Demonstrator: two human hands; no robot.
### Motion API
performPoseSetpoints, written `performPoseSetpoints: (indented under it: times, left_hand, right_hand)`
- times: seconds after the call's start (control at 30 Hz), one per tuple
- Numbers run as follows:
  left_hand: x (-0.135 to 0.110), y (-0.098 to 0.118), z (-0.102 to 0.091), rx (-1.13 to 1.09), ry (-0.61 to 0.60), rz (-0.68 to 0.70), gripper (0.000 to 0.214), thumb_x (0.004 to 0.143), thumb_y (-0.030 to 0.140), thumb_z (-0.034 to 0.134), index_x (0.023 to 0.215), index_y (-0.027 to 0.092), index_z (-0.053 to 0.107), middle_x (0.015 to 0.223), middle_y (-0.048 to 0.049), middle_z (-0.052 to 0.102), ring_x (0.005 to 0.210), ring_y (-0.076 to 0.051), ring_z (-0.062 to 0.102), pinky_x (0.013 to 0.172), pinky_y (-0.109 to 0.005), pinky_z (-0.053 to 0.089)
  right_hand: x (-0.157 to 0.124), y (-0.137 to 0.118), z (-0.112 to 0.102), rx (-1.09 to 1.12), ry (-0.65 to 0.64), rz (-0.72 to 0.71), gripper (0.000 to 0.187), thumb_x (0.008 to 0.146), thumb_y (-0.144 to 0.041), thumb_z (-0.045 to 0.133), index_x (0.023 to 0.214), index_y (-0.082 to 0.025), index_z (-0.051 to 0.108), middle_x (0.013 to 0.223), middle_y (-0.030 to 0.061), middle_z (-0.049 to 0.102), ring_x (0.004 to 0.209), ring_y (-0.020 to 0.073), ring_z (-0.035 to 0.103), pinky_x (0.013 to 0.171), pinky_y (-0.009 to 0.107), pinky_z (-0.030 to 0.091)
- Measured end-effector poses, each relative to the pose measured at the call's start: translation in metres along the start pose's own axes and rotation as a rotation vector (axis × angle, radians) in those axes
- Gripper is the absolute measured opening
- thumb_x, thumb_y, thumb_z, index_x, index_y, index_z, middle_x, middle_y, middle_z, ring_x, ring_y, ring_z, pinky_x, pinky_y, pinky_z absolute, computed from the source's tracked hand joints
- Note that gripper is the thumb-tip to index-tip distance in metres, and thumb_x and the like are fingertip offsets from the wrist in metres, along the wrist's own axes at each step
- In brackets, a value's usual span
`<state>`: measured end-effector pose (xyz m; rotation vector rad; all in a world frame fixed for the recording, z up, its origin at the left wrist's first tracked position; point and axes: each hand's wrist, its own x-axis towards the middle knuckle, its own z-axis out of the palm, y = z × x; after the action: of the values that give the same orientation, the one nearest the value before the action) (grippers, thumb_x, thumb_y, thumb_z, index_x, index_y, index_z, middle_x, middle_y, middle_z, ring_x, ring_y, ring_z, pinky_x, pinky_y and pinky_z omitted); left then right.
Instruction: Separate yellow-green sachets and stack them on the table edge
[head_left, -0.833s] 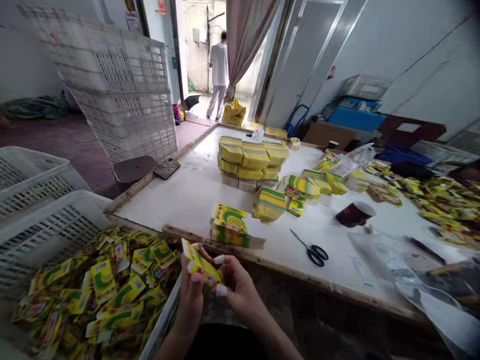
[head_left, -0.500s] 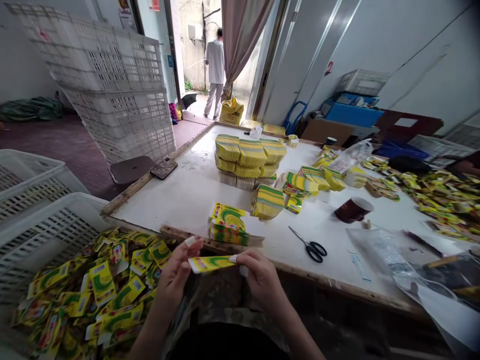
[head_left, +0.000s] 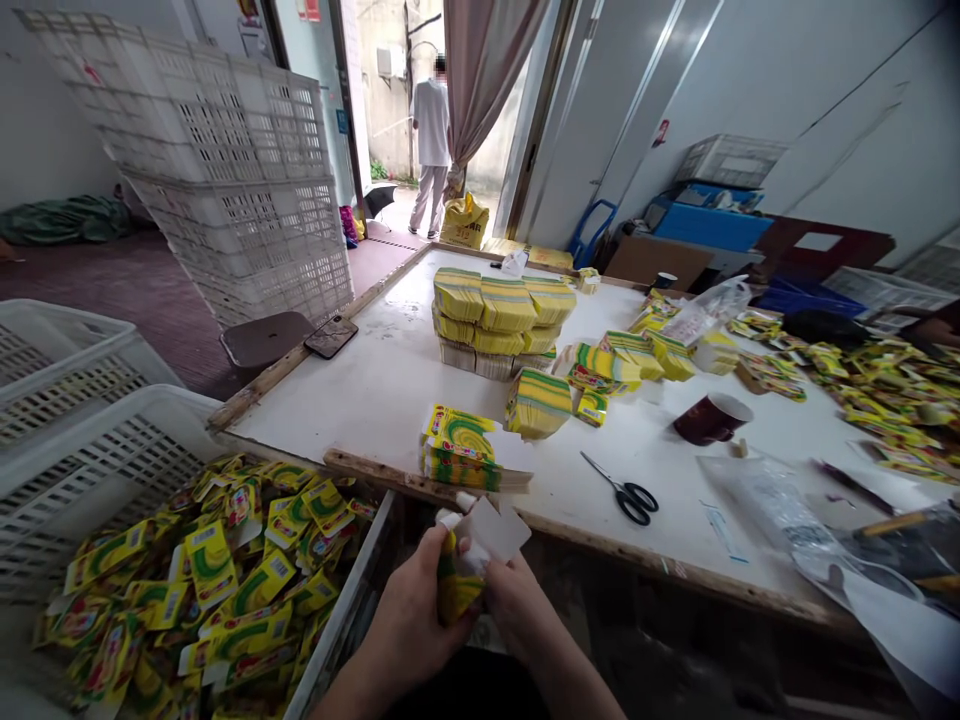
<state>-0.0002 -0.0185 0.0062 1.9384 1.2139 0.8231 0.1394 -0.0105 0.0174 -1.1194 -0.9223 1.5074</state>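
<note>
Both my hands are low at the table's near edge, closed on one small yellow-green carton [head_left: 466,570] with a white flap sticking up. My left hand [head_left: 411,618] wraps its left side, my right hand [head_left: 517,604] pinches the flap side; fingertips wear white tape. Just beyond, on the white table [head_left: 375,390], lies a short stack of flattened cartons [head_left: 460,449]. A white crate [head_left: 127,440] at my left holds a heap of loose yellow cartons [head_left: 217,590].
Tall bundled stacks [head_left: 501,322] stand mid-table, with a smaller bundle [head_left: 537,404], scissors [head_left: 622,490], a dark cup [head_left: 711,418], a phone [head_left: 331,336] and plastic bags [head_left: 787,520]. Loose cartons [head_left: 862,385] cover the right side. Stacked white crates [head_left: 225,170] lean at left. A person [head_left: 430,140] stands in the doorway.
The carton was held flat and level between my hands; now it is turned upright and lower, both hands closed in around it with a white flap raised.
</note>
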Motion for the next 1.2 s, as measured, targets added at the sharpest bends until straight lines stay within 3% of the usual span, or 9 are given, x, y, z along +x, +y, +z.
performPoseSetpoints:
  times: [0.17,0.37,0.5,0.6,0.77,0.9,1.03,1.1,1.2]
  left_hand:
    - [-0.002,0.0,0.0,0.011,0.0,0.031,0.071,0.069,0.013,0.061,0.128,0.028,0.024,0.118,-0.0069,0.06,0.1,-0.023,0.064,0.083,-0.032,0.052]
    - [0.006,0.0,-0.001,-0.039,-0.093,0.015,0.067,0.066,0.007,0.055,0.124,0.025,0.027,0.103,-0.0046,0.063,0.087,-0.022,0.065,0.073,-0.033,0.053]
    - [0.01,-0.006,0.0,0.001,0.04,0.014,0.063,0.068,0.009,0.054,0.125,0.02,0.029,0.112,-0.0122,0.057,0.099,-0.025,0.062,0.081,-0.04,0.053]
    - [0.011,-0.009,-0.011,0.11,0.122,-0.015,0.059,0.065,0.009,0.058,0.119,0.021,0.038,0.115,-0.0118,0.055,0.107,-0.028,0.058,0.09,-0.046,0.049]
    - [0.009,-0.009,-0.037,0.13,0.042,-0.029,0.044,0.074,0.033,0.066,0.113,0.023,0.048,0.104,-0.0077,0.063,0.096,-0.026,0.063,0.081,-0.04,0.053]
    - [0.008,-0.009,-0.043,0.097,-0.001,-0.051,0.047,0.073,0.038,0.069,0.114,0.024,0.051,0.107,-0.0069,0.066,0.096,-0.025,0.065,0.083,-0.036,0.053]
    - [0.011,-0.005,-0.041,0.066,-0.028,-0.035,0.049,0.071,0.037,0.071,0.115,0.025,0.051,0.108,-0.0047,0.067,0.096,-0.023,0.065,0.083,-0.033,0.052]
    - [0.013,-0.002,-0.039,0.083,-0.01,-0.027,0.046,0.075,0.039,0.067,0.115,0.024,0.051,0.107,-0.0054,0.066,0.096,-0.023,0.065,0.083,-0.033,0.052]
    - [0.012,-0.009,-0.042,0.099,0.041,-0.06,0.046,0.078,0.042,0.063,0.118,0.023,0.049,0.111,-0.0072,0.064,0.1,-0.024,0.064,0.085,-0.035,0.052]
  right_hand:
    - [0.004,-0.01,-0.001,0.012,-0.11,0.162,0.062,0.071,-0.049,0.074,0.124,-0.023,0.057,0.111,0.0085,0.069,0.107,0.0303,0.062,0.101,0.052,0.04]
    - [-0.004,-0.007,-0.006,-0.38,-0.203,-0.234,0.06,0.088,-0.039,0.057,0.143,-0.025,0.038,0.143,0.011,0.048,0.132,0.0286,0.044,0.11,0.047,0.034]
    - [-0.004,0.001,-0.011,-0.699,-0.218,-0.499,0.052,0.09,-0.015,0.048,0.14,-0.028,0.045,0.15,0.0074,0.039,0.137,0.0241,0.037,0.112,0.04,0.033]
    - [0.002,0.0,-0.018,-0.761,-0.154,-0.558,0.055,0.089,-0.009,0.042,0.141,-0.025,0.042,0.148,0.0104,0.041,0.138,0.0234,0.036,0.111,0.039,0.035]
    - [0.004,-0.012,-0.023,-0.975,-0.347,-0.445,0.063,0.086,-0.012,0.053,0.146,-0.02,0.033,0.157,0.0177,0.014,0.138,0.0289,0.034,0.106,0.04,0.039]
    - [0.003,-0.031,-0.027,-0.977,-0.393,-0.398,0.032,0.089,-0.02,0.055,0.121,-0.02,0.059,0.152,0.0178,0.031,0.131,0.0258,0.046,0.102,0.035,0.043]
    - [0.004,-0.043,-0.027,-0.9,-0.425,-0.408,0.017,0.083,-0.023,0.064,0.1,-0.022,0.068,0.135,0.0124,0.051,0.121,0.0239,0.054,0.101,0.034,0.044]
    - [0.004,-0.04,-0.023,-0.854,-0.327,-0.418,0.025,0.078,-0.02,0.067,0.103,-0.021,0.065,0.13,0.0119,0.054,0.12,0.0255,0.054,0.101,0.036,0.043]
    - [0.01,-0.033,-0.015,-0.757,-0.204,-0.428,0.06,0.076,-0.02,0.068,0.131,-0.02,0.045,0.133,0.014,0.052,0.122,0.0267,0.052,0.101,0.039,0.043]
